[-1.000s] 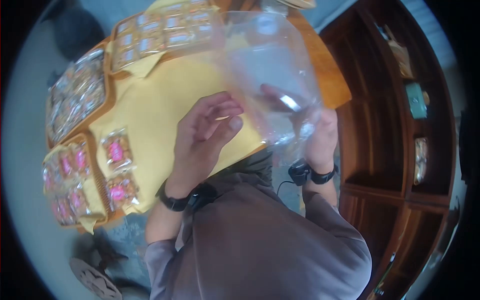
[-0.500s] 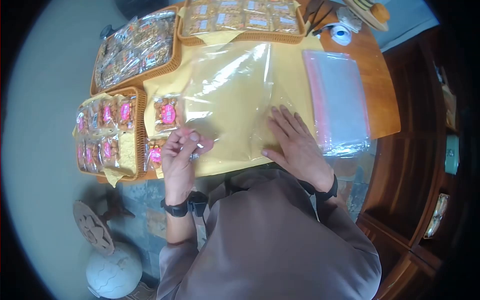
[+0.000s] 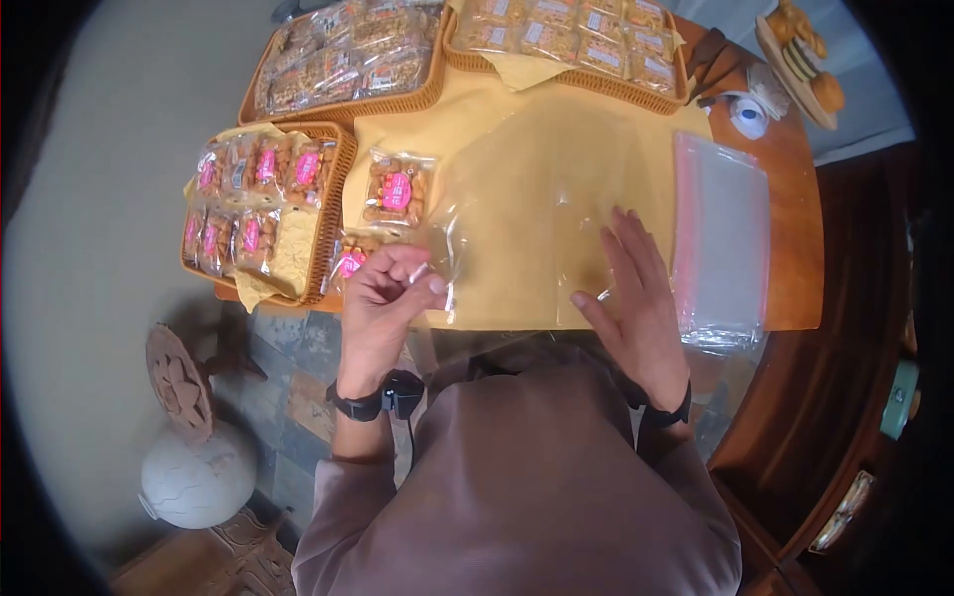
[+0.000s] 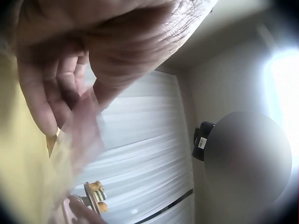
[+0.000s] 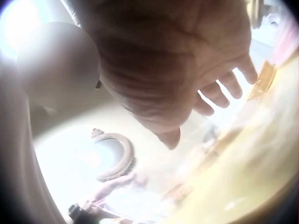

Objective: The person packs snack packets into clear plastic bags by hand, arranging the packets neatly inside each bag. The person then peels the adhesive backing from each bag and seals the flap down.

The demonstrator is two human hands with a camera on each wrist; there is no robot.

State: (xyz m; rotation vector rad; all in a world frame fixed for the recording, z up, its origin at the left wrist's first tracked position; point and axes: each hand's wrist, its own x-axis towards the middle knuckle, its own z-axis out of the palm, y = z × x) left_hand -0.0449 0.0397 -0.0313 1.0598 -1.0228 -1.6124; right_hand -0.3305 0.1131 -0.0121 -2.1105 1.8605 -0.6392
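A large clear plastic bag lies spread over the yellow cloth in front of me. My left hand pinches its near left corner between thumb and fingers. In the left wrist view a pinkish strip of the film runs out from those fingertips. On the bag's right side is my right hand, palm down with fingers straight and thumb apart. Beside the left hand lie two clear packs of brown snacks with pink labels: the far pack and the near pack, partly hidden by the hand.
Right of the bag lies a stack of clear bags with pink edges. Wicker baskets of packed snacks stand at the left, back left and back. A white roll sits at the back right, near a wooden shelf unit.
The bag, first held up by my right hand, has come down onto the cloth. My left hand, open before, now pinches its corner. My right hand now spreads over its right side.
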